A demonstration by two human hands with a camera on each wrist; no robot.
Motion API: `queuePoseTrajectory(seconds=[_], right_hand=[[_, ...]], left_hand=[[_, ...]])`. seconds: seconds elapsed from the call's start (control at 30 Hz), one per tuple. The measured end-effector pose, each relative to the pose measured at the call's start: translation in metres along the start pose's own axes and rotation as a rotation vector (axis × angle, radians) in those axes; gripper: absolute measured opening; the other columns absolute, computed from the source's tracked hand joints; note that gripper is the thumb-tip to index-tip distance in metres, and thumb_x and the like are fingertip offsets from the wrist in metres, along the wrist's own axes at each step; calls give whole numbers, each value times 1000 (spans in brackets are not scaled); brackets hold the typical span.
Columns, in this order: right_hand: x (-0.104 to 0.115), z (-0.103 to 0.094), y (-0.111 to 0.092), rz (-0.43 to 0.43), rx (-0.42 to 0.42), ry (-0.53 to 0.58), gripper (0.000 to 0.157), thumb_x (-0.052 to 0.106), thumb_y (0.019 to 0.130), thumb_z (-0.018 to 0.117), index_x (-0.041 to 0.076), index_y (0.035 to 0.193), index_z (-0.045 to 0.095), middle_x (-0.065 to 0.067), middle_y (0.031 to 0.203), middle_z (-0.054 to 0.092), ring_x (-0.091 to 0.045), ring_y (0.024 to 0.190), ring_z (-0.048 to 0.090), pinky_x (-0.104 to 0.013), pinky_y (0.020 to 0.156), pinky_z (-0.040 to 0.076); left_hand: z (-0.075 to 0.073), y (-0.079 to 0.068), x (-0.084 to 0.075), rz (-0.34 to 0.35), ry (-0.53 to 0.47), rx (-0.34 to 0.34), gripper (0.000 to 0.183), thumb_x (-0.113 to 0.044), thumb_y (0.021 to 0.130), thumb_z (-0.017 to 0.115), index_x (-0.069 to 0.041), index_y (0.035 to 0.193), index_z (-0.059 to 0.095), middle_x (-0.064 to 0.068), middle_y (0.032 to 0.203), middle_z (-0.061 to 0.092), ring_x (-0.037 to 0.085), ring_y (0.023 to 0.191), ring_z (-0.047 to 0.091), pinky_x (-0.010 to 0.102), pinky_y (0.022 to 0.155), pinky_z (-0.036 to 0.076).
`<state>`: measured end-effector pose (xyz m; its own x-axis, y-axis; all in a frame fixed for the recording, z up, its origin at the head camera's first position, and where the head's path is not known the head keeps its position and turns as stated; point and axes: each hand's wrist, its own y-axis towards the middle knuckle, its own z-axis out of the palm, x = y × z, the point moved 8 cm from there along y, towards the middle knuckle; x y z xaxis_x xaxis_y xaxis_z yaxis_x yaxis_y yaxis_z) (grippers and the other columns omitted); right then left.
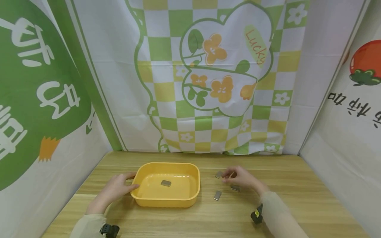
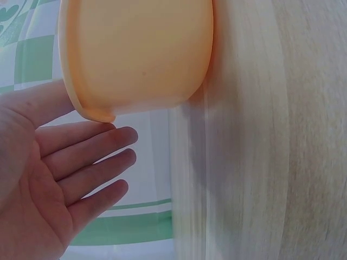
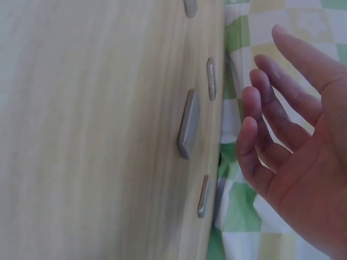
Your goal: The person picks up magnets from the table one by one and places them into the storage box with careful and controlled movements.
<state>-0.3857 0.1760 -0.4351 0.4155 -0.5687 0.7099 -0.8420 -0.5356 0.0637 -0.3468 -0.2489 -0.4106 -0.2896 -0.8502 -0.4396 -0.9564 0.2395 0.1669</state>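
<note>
My left hand (image 1: 113, 190) holds the left rim of a yellow plastic tub (image 1: 165, 202). In the left wrist view the thumb goes over the rim and out of sight, while the fingers (image 2: 89, 173) stretch along the outside. One small grey metal block (image 1: 166, 183) lies inside the tub. Above the table, right of the tub, my right hand (image 1: 241, 179) hovers with loosely bent fingers and holds nothing. Its fingertips are nearest to a flat metal block (image 1: 218, 174). Another block (image 1: 217, 195) lies closer to me, and a further one (image 1: 235, 187) lies under the hand.
The wooden table (image 1: 166, 221) carries the tub and blocks. Behind it hangs a green and yellow checked curtain (image 1: 205, 129). Printed cloth walls (image 1: 333, 138) stand on both sides. A black strap device (image 1: 257, 215) is on the right wrist.
</note>
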Motion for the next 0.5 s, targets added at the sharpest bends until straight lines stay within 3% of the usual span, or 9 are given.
queuePoseTrajectory(seconds=[0.5], right_hand=[[-17, -6, -16, 28, -25, -41, 31, 25, 89, 66, 3, 110, 66, -6, 100, 65, -16, 86, 60, -22, 70, 52]], left_hand=[[2, 0, 2, -9, -7, 19, 54, -31, 84, 71, 2, 126, 59, 22, 120, 63, 43, 111, 58, 58, 92, 46]])
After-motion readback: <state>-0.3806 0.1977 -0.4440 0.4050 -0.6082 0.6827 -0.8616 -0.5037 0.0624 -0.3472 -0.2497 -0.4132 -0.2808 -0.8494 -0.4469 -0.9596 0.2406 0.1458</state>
